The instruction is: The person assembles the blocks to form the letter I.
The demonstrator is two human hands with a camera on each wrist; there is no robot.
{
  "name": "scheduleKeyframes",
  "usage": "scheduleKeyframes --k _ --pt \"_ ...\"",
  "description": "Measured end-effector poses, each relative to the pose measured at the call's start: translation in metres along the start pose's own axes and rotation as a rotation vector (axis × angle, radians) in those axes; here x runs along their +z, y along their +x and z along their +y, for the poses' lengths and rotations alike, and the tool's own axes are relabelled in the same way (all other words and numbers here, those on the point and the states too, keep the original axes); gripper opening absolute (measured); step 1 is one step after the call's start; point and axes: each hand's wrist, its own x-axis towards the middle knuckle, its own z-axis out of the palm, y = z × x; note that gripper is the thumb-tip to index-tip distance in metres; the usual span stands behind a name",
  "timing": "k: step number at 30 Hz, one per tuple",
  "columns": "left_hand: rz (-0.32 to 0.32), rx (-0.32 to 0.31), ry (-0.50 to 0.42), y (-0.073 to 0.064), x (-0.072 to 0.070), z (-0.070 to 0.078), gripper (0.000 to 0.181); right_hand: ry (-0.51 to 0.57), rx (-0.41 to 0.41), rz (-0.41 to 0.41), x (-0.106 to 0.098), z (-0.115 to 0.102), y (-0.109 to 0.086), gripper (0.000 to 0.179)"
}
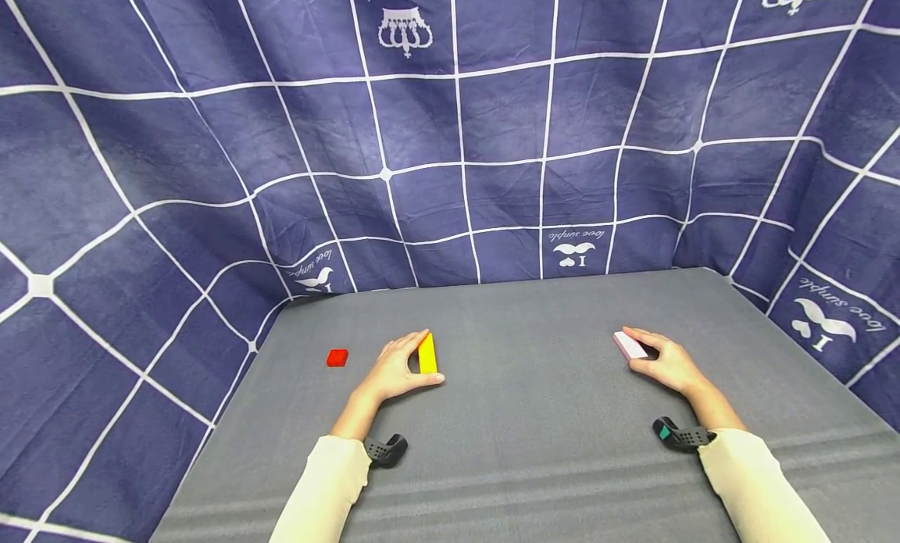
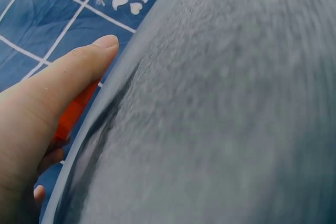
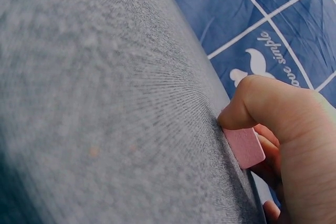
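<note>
On the grey cloth surface, left of the middle, my left hand (image 1: 395, 369) spans a long yellow block (image 1: 427, 354) from end to end. The thumb is at the near end and the fingertips at the far end. In the left wrist view this block (image 2: 76, 111) looks orange and is partly hidden behind the thumb. Farther right, a pale pink block (image 1: 628, 344) is pinched between the thumb and fingers of my right hand (image 1: 668, 363). The right wrist view shows the pink block's end (image 3: 245, 148) close to the cloth, below the thumb.
A small red block (image 1: 337, 358) lies on the grey cloth (image 1: 520, 418) to the left of my left hand. A blue curtain (image 1: 499, 121) with white grid lines hangs behind the surface and along both sides. Each wrist wears a dark band (image 1: 387, 451).
</note>
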Motion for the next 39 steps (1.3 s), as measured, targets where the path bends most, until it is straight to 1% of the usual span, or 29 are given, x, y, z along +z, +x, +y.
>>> scheduleKeyframes --k 7,14,24,31,35,39 --pt "0.003 -0.001 0.02 0.007 0.006 0.005 0.094 0.015 0.014 -0.006 0.0 -0.001 -0.001 0.061" --pt "-0.005 0.01 0.049 0.015 0.01 0.013 0.095 0.012 0.007 -0.006 0.002 -0.001 0.002 0.061" --pt "-0.015 0.028 0.036 0.025 0.018 0.027 0.093 0.009 0.023 -0.002 0.0 -0.002 0.0 0.061" --pt "-0.027 0.032 0.053 0.029 0.023 0.037 0.095 0.008 -0.005 0.01 0.001 -0.002 -0.001 0.06" --pt "-0.032 0.045 0.063 0.031 0.027 0.042 0.095 0.006 0.002 0.003 0.0 -0.001 -0.001 0.061" --pt "-0.044 0.043 0.064 0.033 0.03 0.045 0.095 0.009 0.008 0.004 0.0 -0.001 -0.001 0.061"
